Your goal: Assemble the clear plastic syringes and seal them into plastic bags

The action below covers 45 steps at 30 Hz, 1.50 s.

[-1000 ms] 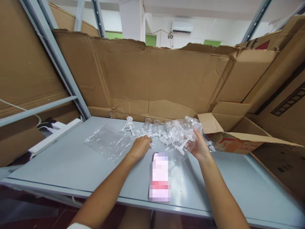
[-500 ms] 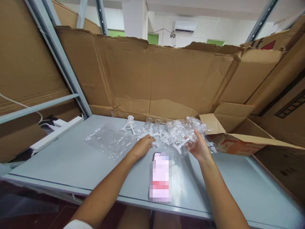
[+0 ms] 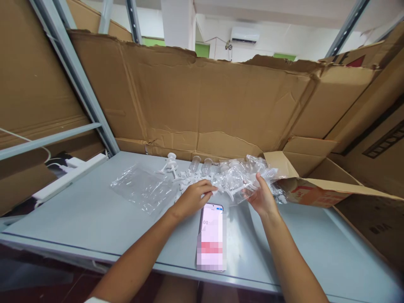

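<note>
My right hand point(image 3: 262, 198) is wrapped around a white plastic piece with a T-shaped end point(image 3: 232, 193) and a clear ribbed cylinder point(image 3: 268, 173) at its far end. Between the fingertips of my left hand point(image 3: 195, 195) is a small white plastic part point(image 3: 215, 191), close to that T-shaped end. Behind my left hand lies a pile of small white parts point(image 3: 186, 182). Two clear ribbed cylinders point(image 3: 195, 163) stand beyond the pile, beside white parts with round discs point(image 3: 171, 162). Clear plastic bags point(image 3: 232, 172) holding more parts sit behind my right hand.
A phone point(image 3: 212, 235) lies in front of my hands, partly blurred. Flat on the left is a clear plastic bag point(image 3: 142, 187). An open cardboard box point(image 3: 318, 191) stands at right, a white power strip point(image 3: 71, 179) at left. Cardboard point(image 3: 198, 97) walls the back.
My left hand has come away from the pile toward the right hand with a small white part in its fingertips. My right hand still holds the T-ended piece, now slightly turned.
</note>
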Each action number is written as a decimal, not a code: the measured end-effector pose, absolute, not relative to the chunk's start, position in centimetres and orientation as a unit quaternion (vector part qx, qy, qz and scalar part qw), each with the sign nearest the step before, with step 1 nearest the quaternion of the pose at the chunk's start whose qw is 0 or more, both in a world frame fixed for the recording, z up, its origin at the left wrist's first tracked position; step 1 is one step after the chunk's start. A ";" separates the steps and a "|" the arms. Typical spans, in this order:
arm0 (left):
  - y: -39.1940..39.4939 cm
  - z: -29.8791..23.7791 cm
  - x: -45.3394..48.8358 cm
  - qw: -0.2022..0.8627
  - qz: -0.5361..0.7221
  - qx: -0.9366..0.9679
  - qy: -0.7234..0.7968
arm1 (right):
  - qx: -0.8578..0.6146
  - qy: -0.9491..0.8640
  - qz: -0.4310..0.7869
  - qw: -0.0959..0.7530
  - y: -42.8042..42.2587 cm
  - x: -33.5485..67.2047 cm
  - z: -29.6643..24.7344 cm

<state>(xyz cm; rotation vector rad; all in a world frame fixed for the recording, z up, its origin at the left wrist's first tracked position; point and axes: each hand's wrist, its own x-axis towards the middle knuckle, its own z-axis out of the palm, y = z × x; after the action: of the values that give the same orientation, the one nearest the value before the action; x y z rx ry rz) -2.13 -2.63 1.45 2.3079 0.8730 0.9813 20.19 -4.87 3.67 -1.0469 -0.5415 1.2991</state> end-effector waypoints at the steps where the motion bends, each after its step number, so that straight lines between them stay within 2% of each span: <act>1: -2.5 1.2 -2.1 0.239 0.350 0.845 0.325 | -0.460 -0.236 0.576 0.634 -4.8 20.0 3.6; 9: -2.5 0.8 -1.6 0.227 0.407 0.789 0.400 | -0.458 -0.267 0.584 0.614 -4.9 18.7 2.6; 13: -3.0 0.9 -1.4 0.210 0.424 0.790 0.390 | -0.440 -0.274 0.590 0.619 -5.1 18.6 2.5; 20: -3.2 0.2 -1.0 0.100 0.303 0.866 0.386 | -0.420 -0.272 0.592 0.632 -5.2 18.0 2.8; 24: -3.0 -0.1 -0.8 0.049 0.298 0.868 0.394 | -0.418 -0.276 0.594 0.629 -5.5 17.3 2.8; 27: -3.1 0.1 -0.8 0.061 0.326 0.855 0.400 | -0.417 -0.288 0.601 0.619 -5.7 17.0 2.5; 31: -3.4 0.5 -1.0 0.151 0.397 0.811 0.402 | -0.423 -0.299 0.603 0.607 -5.7 17.0 2.2; 34: -3.3 0.4 -1.1 0.178 0.442 0.781 0.404 | -0.426 -0.289 0.620 0.592 -5.7 16.8 2.2; 38: -3.2 0.3 -1.3 0.164 0.475 0.774 0.386 | -0.415 -0.273 0.650 0.576 -5.8 16.5 2.3; 45: -3.5 1.9 -2.1 0.080 0.544 0.777 0.306 | -0.397 -0.265 0.668 0.570 -6.0 16.5 2.6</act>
<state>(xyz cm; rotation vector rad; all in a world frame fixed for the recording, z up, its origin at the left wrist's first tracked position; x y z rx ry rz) -2.08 -3.53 1.86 2.3236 0.9163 1.6278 16.46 -6.04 2.62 -0.9328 -0.6217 1.5679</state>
